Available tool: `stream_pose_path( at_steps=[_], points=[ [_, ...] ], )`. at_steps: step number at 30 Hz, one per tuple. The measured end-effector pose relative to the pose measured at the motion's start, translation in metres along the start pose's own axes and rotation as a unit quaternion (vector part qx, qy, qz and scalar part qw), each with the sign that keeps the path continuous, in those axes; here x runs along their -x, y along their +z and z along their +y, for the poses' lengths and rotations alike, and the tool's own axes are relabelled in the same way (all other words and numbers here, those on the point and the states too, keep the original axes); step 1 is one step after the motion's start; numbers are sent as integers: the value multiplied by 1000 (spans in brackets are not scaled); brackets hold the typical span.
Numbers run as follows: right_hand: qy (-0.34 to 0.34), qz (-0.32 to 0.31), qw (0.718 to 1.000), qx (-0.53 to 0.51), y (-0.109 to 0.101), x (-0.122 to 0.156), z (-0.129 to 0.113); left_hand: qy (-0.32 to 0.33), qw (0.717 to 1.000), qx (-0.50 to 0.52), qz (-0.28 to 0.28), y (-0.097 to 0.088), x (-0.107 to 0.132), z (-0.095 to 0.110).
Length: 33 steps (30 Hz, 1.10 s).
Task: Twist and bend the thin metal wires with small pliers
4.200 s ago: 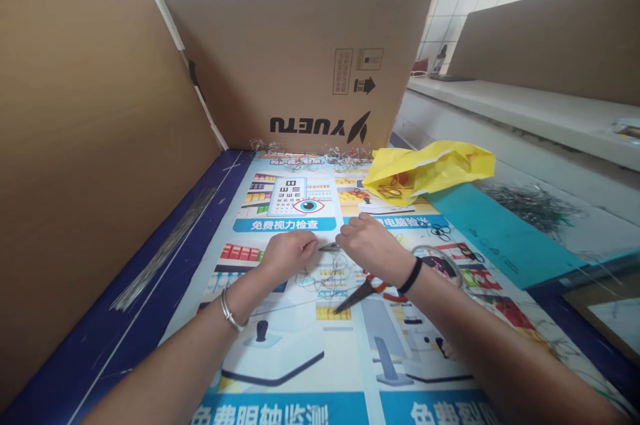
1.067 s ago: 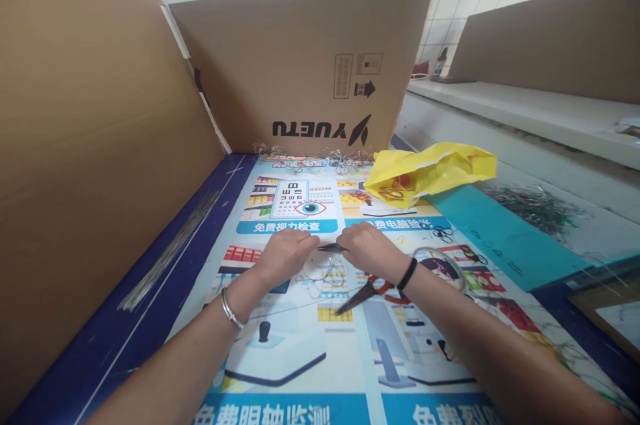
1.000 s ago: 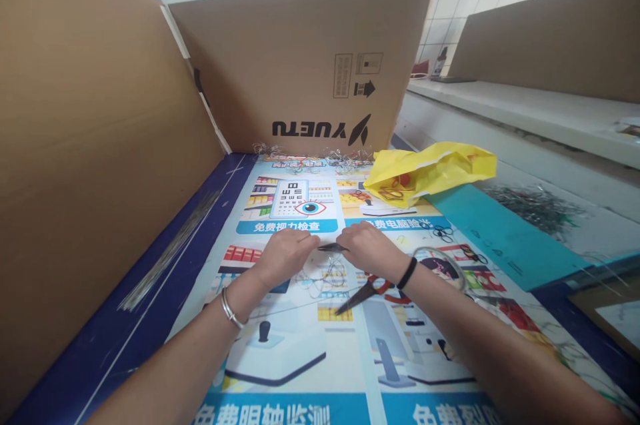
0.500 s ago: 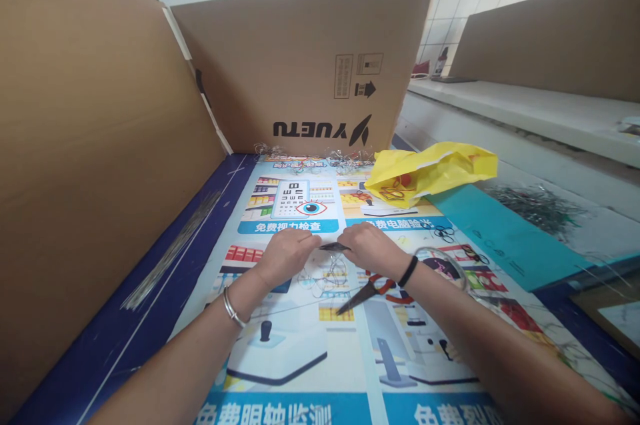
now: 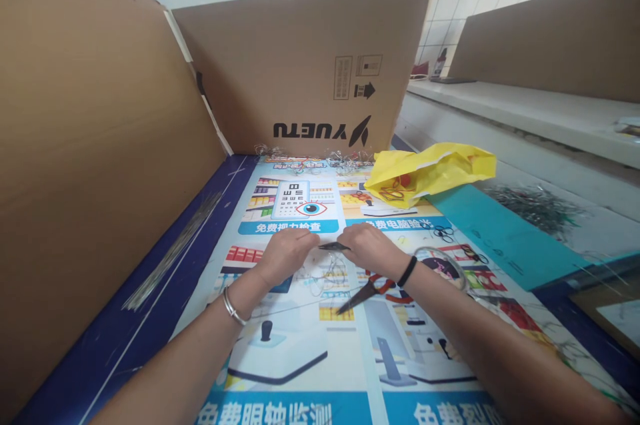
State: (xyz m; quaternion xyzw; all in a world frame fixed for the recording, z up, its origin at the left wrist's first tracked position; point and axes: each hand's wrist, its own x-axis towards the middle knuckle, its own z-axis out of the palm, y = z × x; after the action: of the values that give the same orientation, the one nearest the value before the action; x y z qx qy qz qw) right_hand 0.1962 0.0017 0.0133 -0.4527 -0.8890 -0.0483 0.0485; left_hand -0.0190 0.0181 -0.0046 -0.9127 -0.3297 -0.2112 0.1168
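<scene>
Over the middle of the printed sheet, my right hand (image 5: 371,248) is closed around the handles of small dark pliers (image 5: 334,246). Their narrow jaws point left, to the fingertips of my left hand (image 5: 291,253). Those left fingers are pinched together; what they hold is too small to make out. Thin wire loops (image 5: 325,275) show just below the two hands. Scissors with orange handles (image 5: 367,293) lie under my right wrist, blades toward the lower left.
A bundle of straight wires (image 5: 173,248) lies at left beside a cardboard wall (image 5: 100,131). Another cardboard panel (image 5: 300,71) stands behind. On the right are a yellow bag (image 5: 435,171), a teal folder (image 5: 500,231) and a heap of wire pieces (image 5: 535,208).
Almost nothing differs. Both hands and the pliers keep their places, and the view has shifted very slightly.
</scene>
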Motion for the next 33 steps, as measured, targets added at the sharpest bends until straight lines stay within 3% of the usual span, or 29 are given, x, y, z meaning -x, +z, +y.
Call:
stream_pose_path(
  at_steps=[5,13,33],
  points=[
    [-26,14,999,-15,2,0,2,-9,996,88,28,1,0,-5],
    [-33,37,998,-35,7,1,3,13,988,135,75,1,0,-7],
    [-23,12,1000,-2,1,1,-1,44,992,100,69,2,1,-6]
  ],
)
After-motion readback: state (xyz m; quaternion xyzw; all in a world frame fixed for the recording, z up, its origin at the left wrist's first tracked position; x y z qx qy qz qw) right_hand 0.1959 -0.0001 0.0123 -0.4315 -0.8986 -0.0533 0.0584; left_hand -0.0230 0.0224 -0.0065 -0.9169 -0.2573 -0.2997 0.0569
